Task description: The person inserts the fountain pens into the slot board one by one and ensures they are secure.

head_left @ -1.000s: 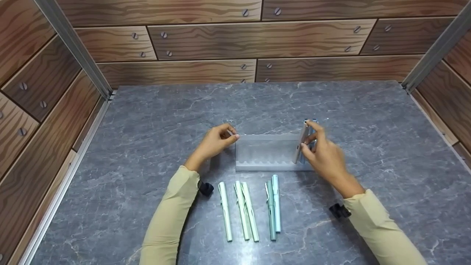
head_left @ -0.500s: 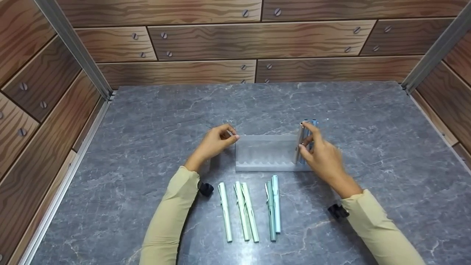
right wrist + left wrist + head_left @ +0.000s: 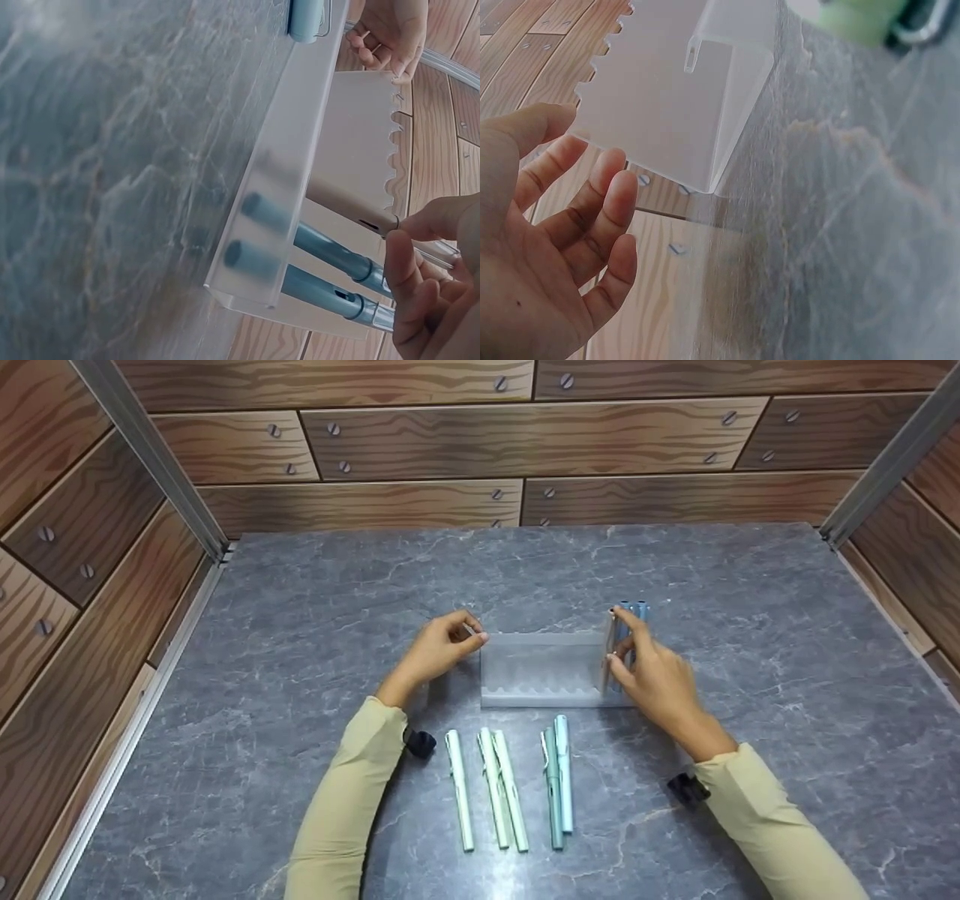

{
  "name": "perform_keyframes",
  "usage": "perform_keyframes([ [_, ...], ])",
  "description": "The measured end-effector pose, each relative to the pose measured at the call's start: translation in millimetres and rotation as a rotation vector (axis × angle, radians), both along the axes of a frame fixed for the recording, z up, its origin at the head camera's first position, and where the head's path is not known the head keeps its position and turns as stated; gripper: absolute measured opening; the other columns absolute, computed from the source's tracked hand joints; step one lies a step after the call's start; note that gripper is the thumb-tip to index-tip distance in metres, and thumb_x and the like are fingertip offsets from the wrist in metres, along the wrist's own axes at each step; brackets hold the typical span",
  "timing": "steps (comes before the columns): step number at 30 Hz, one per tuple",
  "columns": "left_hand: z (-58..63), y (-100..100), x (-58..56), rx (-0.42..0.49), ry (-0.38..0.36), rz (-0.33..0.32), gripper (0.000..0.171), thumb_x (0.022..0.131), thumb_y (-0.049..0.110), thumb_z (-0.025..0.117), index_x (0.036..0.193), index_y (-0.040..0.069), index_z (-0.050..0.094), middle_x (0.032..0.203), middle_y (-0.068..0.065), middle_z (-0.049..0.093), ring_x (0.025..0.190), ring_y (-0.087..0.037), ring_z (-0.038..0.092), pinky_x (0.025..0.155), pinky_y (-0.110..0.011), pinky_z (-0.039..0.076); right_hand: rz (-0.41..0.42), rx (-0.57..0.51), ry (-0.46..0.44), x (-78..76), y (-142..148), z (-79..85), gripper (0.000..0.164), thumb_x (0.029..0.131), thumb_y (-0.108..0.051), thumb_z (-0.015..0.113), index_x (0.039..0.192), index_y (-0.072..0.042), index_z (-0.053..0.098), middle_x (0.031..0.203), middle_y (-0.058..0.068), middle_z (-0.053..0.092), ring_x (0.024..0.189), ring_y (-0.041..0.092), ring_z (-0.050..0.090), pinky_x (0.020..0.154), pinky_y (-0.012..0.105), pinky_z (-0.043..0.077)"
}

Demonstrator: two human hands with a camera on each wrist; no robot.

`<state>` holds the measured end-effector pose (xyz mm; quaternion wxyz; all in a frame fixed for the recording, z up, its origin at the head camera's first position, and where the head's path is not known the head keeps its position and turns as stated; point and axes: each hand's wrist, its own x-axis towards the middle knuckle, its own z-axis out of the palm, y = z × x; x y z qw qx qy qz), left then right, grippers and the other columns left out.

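Note:
A frosted clear pen stand (image 3: 544, 664) with a notched top edge stands on the grey marbled table. At its upper left corner, my left hand (image 3: 439, 649) pinches the panel between thumb and index finger; the other fingers curl loosely in the left wrist view. My right hand (image 3: 664, 682) pinches a beige-brown pen (image 3: 349, 204) that stands upright in the stand, its lower end behind the front lip. Beside it, toward the right end, two blue pens (image 3: 337, 251) stand in the stand, partly hidden by the right hand in the head view.
In front of the stand lie three pale green pens (image 3: 460, 791), a teal pen (image 3: 553, 799) and a light blue pen (image 3: 565, 780). Wood-patterned walls (image 3: 420, 442) with metal corner posts (image 3: 161, 465) border the table (image 3: 337, 577) at the back and sides.
The beige-brown pen's top has shifted left, away from the blue pens, from a slant to nearly upright. My right hand moved slightly left with it; the left hand stayed at the corner.

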<state>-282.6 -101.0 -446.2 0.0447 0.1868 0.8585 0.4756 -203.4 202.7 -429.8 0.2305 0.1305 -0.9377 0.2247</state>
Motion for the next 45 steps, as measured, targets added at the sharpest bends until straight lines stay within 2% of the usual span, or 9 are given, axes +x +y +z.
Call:
perform_keyframes([
  [17, 0.5, 0.2, 0.0, 0.007, 0.009, -0.004, 0.018, 0.091, 0.029, 0.067, 0.097, 0.012, 0.065, 0.078, -0.002, 0.064, 0.067, -0.01, 0.052, 0.061, -0.024, 0.042, -0.018, 0.011, -0.035, -3.8, 0.2, 1.5, 0.064, 0.086, -0.008, 0.069, 0.142, -0.01, 0.039, 0.082, 0.005, 0.067, 0.052, 0.015, 0.043, 0.048, 0.034, 0.036],
  [23, -0.4, -0.4, 0.0, -0.002, 0.001, -0.009, 0.018, 0.092, 0.03, 0.065, 0.098, 0.012, 0.065, 0.078, -0.002, 0.064, 0.066, -0.01, 0.052, 0.06, -0.024, 0.042, -0.015, -0.009, -0.02, -1.7, 0.0, -1.6, 0.064, 0.084, -0.008, 0.071, 0.141, -0.01, 0.041, 0.082, 0.006, 0.067, 0.054, 0.015, 0.047, 0.049, 0.033, 0.036],
  [28, 1.0, -0.5, 0.6, -0.019, -0.007, -0.011, 0.018, 0.093, 0.03, 0.064, 0.099, 0.013, 0.065, 0.078, -0.003, 0.064, 0.064, -0.01, 0.052, 0.059, -0.024, 0.042, 0.009, -0.009, -0.009, 3.5, -0.1, -4.0, 0.063, 0.083, -0.009, 0.073, 0.138, -0.008, 0.043, 0.081, 0.004, 0.066, 0.054, 0.011, 0.043, 0.048, 0.029, 0.035],
  [33, 2.1, -0.6, 1.3, -0.009, 0.001, -0.012, 0.018, 0.093, 0.029, 0.065, 0.098, 0.012, 0.065, 0.077, -0.003, 0.063, 0.064, -0.01, 0.051, 0.058, -0.024, 0.042, 0.034, -0.019, -0.081, 11.4, -2.1, -2.2, 0.062, 0.083, -0.014, 0.074, 0.137, -0.007, 0.043, 0.083, 0.002, 0.065, 0.053, 0.006, 0.039, 0.046, 0.025, 0.032],
  [40, 1.4, -0.3, 0.9, 0.005, 0.011, -0.009, 0.017, 0.092, 0.028, 0.066, 0.098, 0.012, 0.065, 0.077, -0.003, 0.064, 0.065, -0.01, 0.052, 0.059, -0.024, 0.042, 0.104, -0.089, -0.224, 22.2, -6.1, -2.2, 0.062, 0.084, -0.02, 0.075, 0.136, -0.009, 0.044, 0.085, 0.001, 0.063, 0.058, 0.005, 0.048, 0.051, 0.022, 0.042],
  [45, 0.9, -0.4, 0.6, 0.007, 0.011, -0.011, 0.018, 0.092, 0.028, 0.065, 0.098, 0.012, 0.066, 0.076, -0.002, 0.063, 0.065, -0.01, 0.051, 0.059, -0.024, 0.042, 0.172, -0.116, -0.321, 28.8, -8.2, -4.0, 0.062, 0.084, -0.019, 0.076, 0.137, -0.009, 0.045, 0.088, 0.001, 0.061, 0.058, 0.002, 0.049, 0.053, 0.022, 0.043],
])
